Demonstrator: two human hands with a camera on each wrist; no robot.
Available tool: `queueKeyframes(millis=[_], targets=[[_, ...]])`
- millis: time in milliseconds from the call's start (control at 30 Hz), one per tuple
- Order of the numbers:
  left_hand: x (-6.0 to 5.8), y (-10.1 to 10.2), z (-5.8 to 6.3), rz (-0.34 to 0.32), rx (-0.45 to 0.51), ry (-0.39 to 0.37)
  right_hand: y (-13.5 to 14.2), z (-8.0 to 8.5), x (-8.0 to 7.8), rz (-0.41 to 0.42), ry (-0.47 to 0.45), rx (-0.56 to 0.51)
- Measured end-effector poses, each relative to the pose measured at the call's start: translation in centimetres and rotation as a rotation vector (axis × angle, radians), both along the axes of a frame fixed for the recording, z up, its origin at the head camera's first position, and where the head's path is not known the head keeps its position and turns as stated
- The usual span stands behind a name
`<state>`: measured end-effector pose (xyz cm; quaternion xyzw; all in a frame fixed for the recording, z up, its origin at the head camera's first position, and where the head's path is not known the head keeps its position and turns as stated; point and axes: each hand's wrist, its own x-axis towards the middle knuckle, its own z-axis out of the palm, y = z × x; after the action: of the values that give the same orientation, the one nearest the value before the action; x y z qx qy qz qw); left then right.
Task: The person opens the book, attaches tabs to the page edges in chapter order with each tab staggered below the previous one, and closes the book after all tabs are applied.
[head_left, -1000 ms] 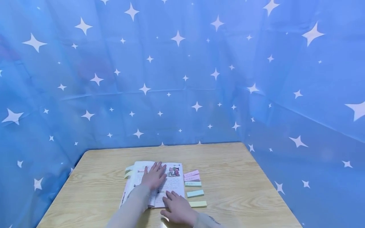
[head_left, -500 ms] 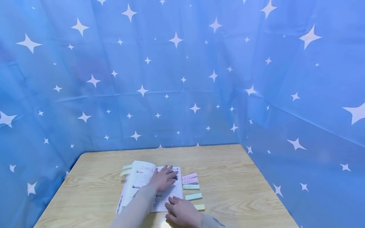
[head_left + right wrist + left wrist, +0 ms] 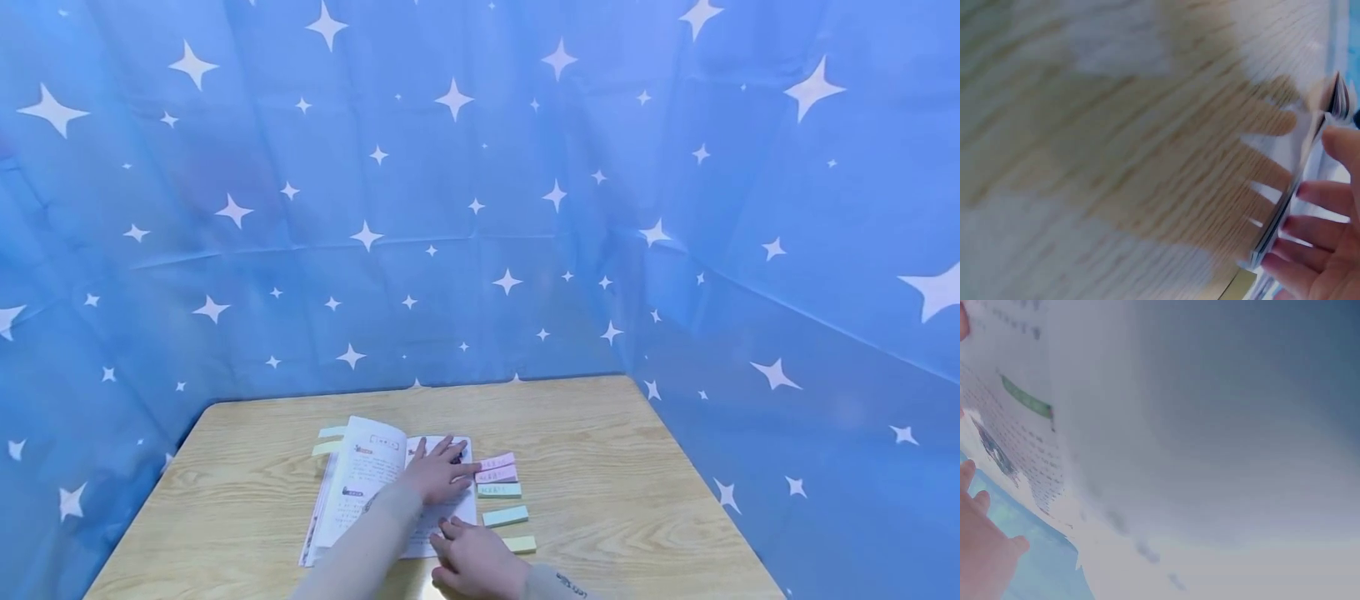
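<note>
An open printed book (image 3: pixel 367 467) lies on the table, its left page bulging up near the spine. My left hand (image 3: pixel 438 479) rests on the upper right page with fingers spread, the fingertips near the picture by the page's right edge. In the left wrist view, a raised blurred page (image 3: pixel 1122 456) covers much of the frame, and part of the left hand (image 3: pixel 985 544) shows at the left. My right hand (image 3: pixel 480 557) lies at the book's lower right corner. Its fingertips touch the edge in the right wrist view, the thumb held apart from the fingers.
Pink sticky tabs (image 3: pixel 497 474), a green tab (image 3: pixel 499 491), a teal tab (image 3: pixel 506 516) and a yellow tab (image 3: pixel 521 544) stick out at the book's right. Pale tabs (image 3: pixel 327 447) stick out at the left. A blue starry curtain (image 3: pixel 480 208) surrounds the wooden table (image 3: pixel 622 492).
My left hand has slid from the spine rightward across the right page, uncovering the left page. The left page now bulges up more. My right hand stays near the lower right corner.
</note>
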<state>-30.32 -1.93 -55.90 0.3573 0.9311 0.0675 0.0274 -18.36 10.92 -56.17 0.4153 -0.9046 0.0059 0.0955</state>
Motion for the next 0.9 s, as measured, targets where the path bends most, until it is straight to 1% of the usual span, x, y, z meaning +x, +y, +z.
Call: queueKeyframes(millis=[133, 267, 333, 400, 533, 600, 767, 900], targets=[[-0.4, 0.1, -0.2, 0.019, -0.001, 0.021, 0.1, 0.0, 0.1, 0.004, 0.046, 0.01], [-0.5, 0.5, -0.1, 0.033, 0.022, 0.048, 0.1, 0.2, 0.2, 0.01, 0.07, -0.017], [-0.7, 1.0, 0.0, 0.048, 0.05, 0.075, 0.1, 0.2, 0.3, 0.01, 0.07, -0.032], [-0.8, 1.6, 0.1, 0.072, 0.072, 0.121, 0.1, 0.2, 0.2, 0.01, 0.072, -0.045], [-1.0, 2.7, -0.1, 0.132, 0.09, 0.178, 0.1, -0.3, 0.0, 0.018, 0.089, -0.026], [-1.1, 3.1, -0.2, 0.159, 0.084, 0.179, -0.1, -0.5, -0.1, 0.025, 0.099, -0.01], [-1.1, 4.1, 0.0, 0.201, 0.091, 0.144, -0.1, -0.7, -0.4, 0.034, 0.099, 0.007], [-1.1, 4.5, 0.2, 0.218, 0.111, 0.132, 0.0, -0.6, -0.4, 0.035, 0.122, 0.004]])
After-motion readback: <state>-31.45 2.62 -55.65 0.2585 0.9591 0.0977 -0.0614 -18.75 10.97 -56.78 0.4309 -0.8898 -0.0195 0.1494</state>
